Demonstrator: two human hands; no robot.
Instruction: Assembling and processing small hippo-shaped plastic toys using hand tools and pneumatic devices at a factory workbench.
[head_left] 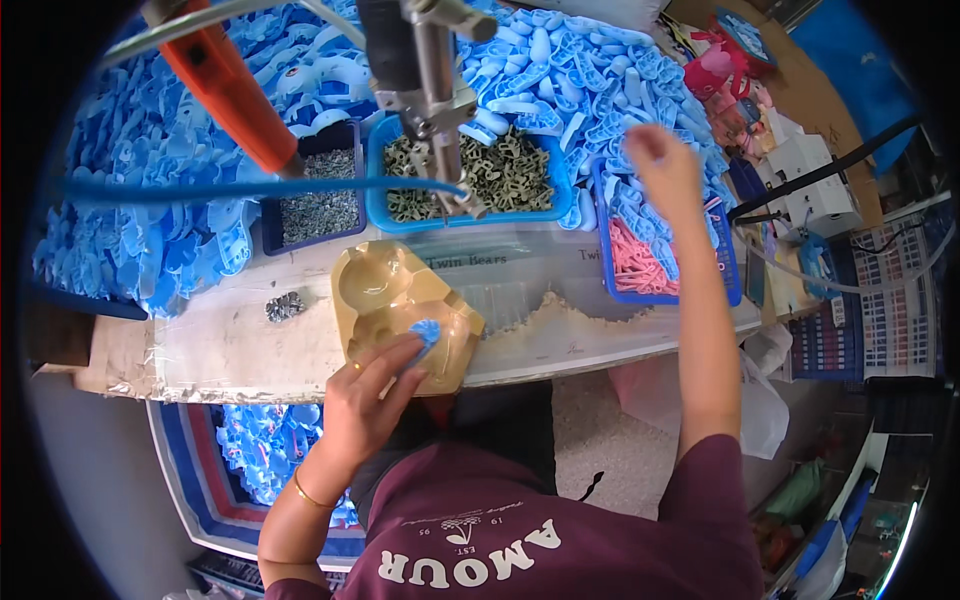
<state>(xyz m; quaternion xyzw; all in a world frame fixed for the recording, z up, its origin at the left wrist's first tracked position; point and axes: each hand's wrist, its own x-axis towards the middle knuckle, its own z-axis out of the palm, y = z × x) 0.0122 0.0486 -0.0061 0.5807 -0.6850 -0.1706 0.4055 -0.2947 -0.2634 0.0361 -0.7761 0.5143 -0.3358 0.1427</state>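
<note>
My left hand (372, 390) pinches a small blue plastic piece (425, 335) over the hollow of a tan moulded holder (385, 270). The holder rests at the front of the bench, with rounded recesses in its top. My right hand (662, 165) is raised at the right, above a heap of light blue plastic parts (590, 75). Its fingers look curled but are blurred, so whether they hold anything does not show. Below that forearm stands a blue basket (735, 285) with pink strips (635, 262) and blue parts.
An orange electric screwdriver (225, 95) and a metal arm (440, 110) hang overhead. Behind the holder are a bin of small screws (322, 200) and a blue tray of greenish metal parts (500, 170). Blue shells (150, 230) pile up at left. Loose screws (285, 306) lie on the bench.
</note>
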